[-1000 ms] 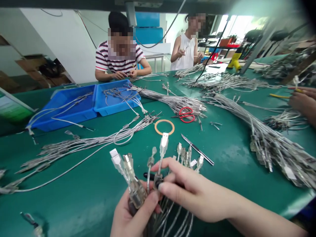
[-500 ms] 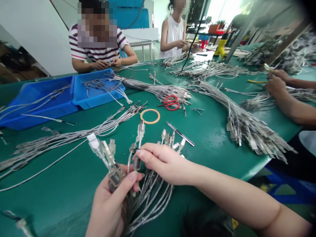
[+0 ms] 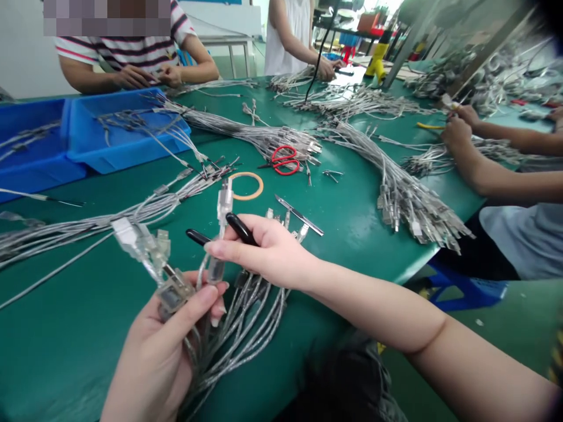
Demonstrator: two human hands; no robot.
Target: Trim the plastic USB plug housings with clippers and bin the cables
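My left hand [image 3: 171, 328] is closed around a bunch of clear-sheathed USB cables [image 3: 246, 351] with ferrite cores. Their white and clear plugs [image 3: 126, 234] stick up past its fingers. Near its fingertips one USB plug [image 3: 225, 199] points upward, with a ferrite core [image 3: 215, 269] below it. My right hand [image 3: 268, 246] is closed beside this plug, thumb and fingers pinched. Two black rounded ends, like tool handles [image 3: 241, 228], stick out of its grip; the rest of that thing is hidden by the fingers. More plugs show behind my right hand.
Beyond my hands lie a tape ring [image 3: 259, 189], a craft knife [image 3: 299, 215] and red-handled scissors [image 3: 285, 160]. Cable bundles [image 3: 404, 181] spread over the green table [image 3: 352, 217]. Blue trays [image 3: 118, 158] stand left. Co-workers' hands [image 3: 460, 126] work at the right and across.
The view has shifted, so the table things appear further left and higher. Two black ends now jut from my right hand, where only a small black bit showed before. My left hand keeps the cables.
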